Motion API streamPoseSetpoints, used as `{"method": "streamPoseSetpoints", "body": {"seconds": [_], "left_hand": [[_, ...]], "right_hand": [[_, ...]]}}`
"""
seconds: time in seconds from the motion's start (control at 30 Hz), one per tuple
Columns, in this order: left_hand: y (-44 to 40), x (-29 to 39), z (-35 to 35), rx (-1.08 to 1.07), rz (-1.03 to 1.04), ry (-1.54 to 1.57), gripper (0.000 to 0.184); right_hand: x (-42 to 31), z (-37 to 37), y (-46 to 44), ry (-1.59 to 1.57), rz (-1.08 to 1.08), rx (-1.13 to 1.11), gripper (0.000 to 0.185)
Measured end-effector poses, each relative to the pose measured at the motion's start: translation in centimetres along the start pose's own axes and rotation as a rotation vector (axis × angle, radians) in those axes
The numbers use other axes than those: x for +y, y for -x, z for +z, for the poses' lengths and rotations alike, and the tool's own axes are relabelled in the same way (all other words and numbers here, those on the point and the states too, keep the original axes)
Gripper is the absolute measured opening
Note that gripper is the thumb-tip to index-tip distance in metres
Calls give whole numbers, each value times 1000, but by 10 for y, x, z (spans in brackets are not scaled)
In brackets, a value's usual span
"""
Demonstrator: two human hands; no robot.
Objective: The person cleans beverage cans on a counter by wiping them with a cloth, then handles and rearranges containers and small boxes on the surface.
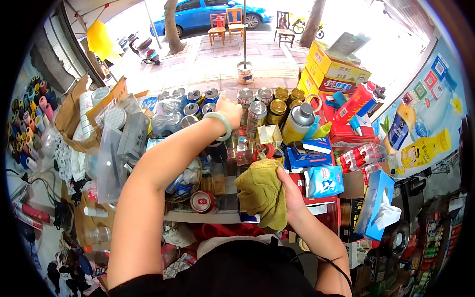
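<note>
Clearly, the right hand has its fingers around the olive cloth; beyond it, the left hand, its finger closure unclear, could topple the close-packed cans by brushing them sideways.

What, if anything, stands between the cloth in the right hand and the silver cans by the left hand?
A small open carton stands between the olive cloth in the right hand and the nearest silver can. Nothing visible separates the left hand from the silver cans.
</note>
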State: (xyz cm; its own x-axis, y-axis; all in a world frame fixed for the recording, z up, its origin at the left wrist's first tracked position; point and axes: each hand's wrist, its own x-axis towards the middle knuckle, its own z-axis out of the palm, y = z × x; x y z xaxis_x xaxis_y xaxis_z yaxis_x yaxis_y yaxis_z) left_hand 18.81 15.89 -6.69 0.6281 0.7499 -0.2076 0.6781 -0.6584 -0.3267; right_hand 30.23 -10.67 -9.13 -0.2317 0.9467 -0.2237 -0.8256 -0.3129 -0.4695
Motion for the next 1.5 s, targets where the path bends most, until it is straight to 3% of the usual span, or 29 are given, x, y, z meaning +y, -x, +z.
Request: {"method": "streamPoseSetpoints", "body": {"seconds": [0.23,0.3,0.37,0.43,0.5,0.57,0.63,0.7,0.73,0.77,0.83,0.97,1.03,1.2,1.3,1.37,1.5], "left_hand": [[-5,-10,-2,-83,-41,114,80],[6,-11,-7,15,-49,162,78],[32,-16,-5,525,13,57,70],[93,-17,-50,432,138,212,60],[156,-10,-63,190,167,304,53],[204,1,-64,-150,257,222,61],[243,5,-17,12,444,282,73],[258,12,26,-25,511,304,81],[264,19,34,-27,443,338,74],[265,24,48,-28,434,340,74],[264,28,65,213,378,260,65],[262,14,51,59,309,417,54],[270,-2,-6,-50,181,530,49],[264,-68,-121,372,122,599,54],[217,-103,-148,558,137,522,60],[161,-119,-146,582,308,521,59],[71,-119,-115,395,286,473,58]], "right_hand": [[3,-4,-2,-6,37,34,49],[4,-4,-2,-9,42,32,50],[4,-4,-2,-19,42,33,51],[2,-4,-1,-49,82,-10,52],[0,-8,-2,-66,119,-19,52],[-1,-9,-5,-75,149,-38,53],[-1,-8,-9,18,139,63,53],[0,-9,-14,48,147,65,53],[0,-10,-17,67,152,80,52],[1,-10,-19,88,156,93,52],[1,-11,-23,71,178,57,52],[2,-12,-23,45,209,57,52],[1,-14,-22,31,205,44,52],[4,-19,-19,19,184,57,52],[7,-21,-18,4,235,30,52],[9,-19,-16,65,191,76,53],[9,-20,-13,32,198,30,53]]}}
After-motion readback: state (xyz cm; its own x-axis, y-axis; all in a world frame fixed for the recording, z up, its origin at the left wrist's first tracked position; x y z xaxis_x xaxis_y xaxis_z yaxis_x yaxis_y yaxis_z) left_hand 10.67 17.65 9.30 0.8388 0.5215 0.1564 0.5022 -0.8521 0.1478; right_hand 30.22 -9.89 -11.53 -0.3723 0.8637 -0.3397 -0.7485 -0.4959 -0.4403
